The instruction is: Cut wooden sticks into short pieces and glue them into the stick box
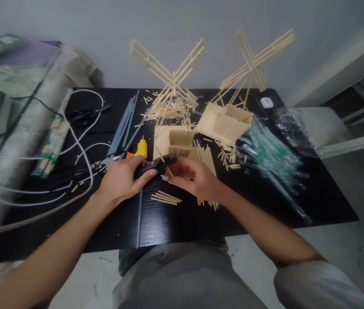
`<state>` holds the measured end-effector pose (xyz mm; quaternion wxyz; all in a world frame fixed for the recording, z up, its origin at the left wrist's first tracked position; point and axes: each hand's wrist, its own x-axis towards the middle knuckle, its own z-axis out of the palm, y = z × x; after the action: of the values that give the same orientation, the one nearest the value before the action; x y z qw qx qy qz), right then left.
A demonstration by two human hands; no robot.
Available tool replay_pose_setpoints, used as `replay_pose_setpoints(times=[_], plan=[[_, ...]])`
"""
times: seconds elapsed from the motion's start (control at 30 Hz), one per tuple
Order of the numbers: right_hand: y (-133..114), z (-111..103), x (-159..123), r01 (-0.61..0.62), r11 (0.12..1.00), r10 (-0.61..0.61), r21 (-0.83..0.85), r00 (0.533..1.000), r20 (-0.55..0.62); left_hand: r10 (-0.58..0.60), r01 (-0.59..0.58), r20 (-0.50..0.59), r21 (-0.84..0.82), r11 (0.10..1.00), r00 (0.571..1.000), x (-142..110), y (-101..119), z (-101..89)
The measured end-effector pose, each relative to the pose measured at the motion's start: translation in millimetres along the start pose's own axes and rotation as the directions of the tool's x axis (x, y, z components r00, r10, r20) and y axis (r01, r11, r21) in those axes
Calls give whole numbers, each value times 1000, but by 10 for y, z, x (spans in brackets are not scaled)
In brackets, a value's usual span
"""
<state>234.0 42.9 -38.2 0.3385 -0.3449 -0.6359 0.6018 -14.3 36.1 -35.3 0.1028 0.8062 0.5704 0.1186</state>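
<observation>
At twelve o'clock we see pale, matt wooden sticks (pixel 173 86). At three we see glossy clear plastic wrapping (pixel 270 154).

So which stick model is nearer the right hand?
The left model: its base is just beyond the right hand; the right model sits farther back, beside plastic wrap.
</observation>
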Motion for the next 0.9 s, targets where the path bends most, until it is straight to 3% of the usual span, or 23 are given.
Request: replay_pose_setpoints(times=[0.2,0.43,0.63,0.77,0.9], plan=[[123,125,11,-84,979,106,186,989,-108,-22,21,42,13,1000,999,-30,47,3],[80,120,2,-78,978,104,193,986,-130,1,0,-22,23,1000,1000,-43,30,36],[31,71,6,-112,938,103,329,994,47,134,-143,-68,-160,977,989,-42,-31,64],[22,73,2,-206,857,99,473,965,242,262,-286,-119,-275,918,958,-34,-41,47],[68,113,-14,-245,792,62,560,943,326,324,-356,-155,-289,889,933,-58,-38,38]])
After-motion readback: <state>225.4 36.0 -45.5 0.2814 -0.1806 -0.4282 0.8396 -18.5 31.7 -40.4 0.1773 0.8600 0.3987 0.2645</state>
